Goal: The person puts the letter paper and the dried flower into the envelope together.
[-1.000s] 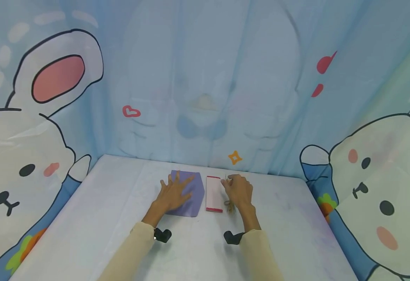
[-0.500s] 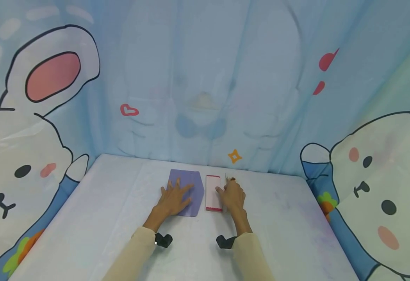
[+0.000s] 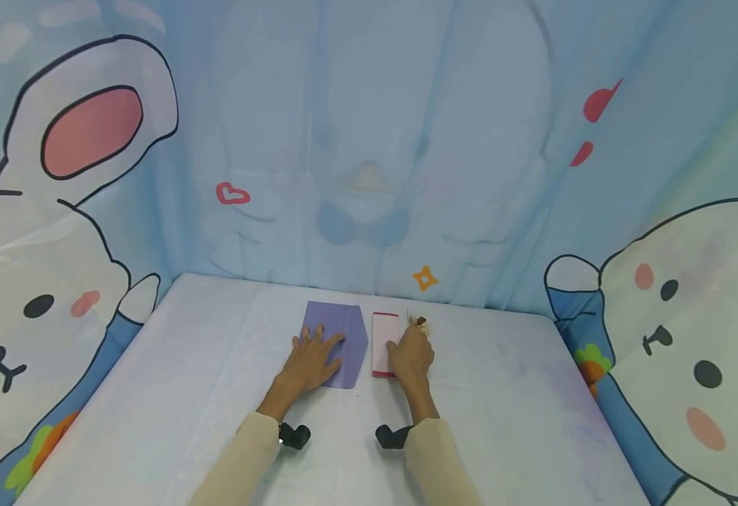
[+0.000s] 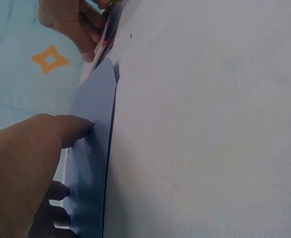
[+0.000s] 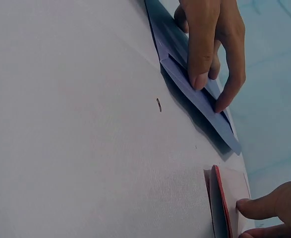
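A purple envelope-shaped paper lies on the table, and my left hand rests on it with fingers spread. In the left wrist view, the thumb touches its surface. To its right is a white folded card with red ends. My right hand is at the card's right side; in the right wrist view its thumb touches the card. A small dried-flower bunch shows beyond its knuckles; the hand covers the rest, so whether it grips the bunch is hidden.
The table has a white cover. Its back edge meets a blue curtain printed with cartoon animals at both sides. A dark wrist-worn device sits at the left cuff, another at the right cuff.
My right hand has moved left and slightly nearer, its thumb now over the card's edge; the flower heads have come into view beyond it. The left hand still rests on the purple paper.
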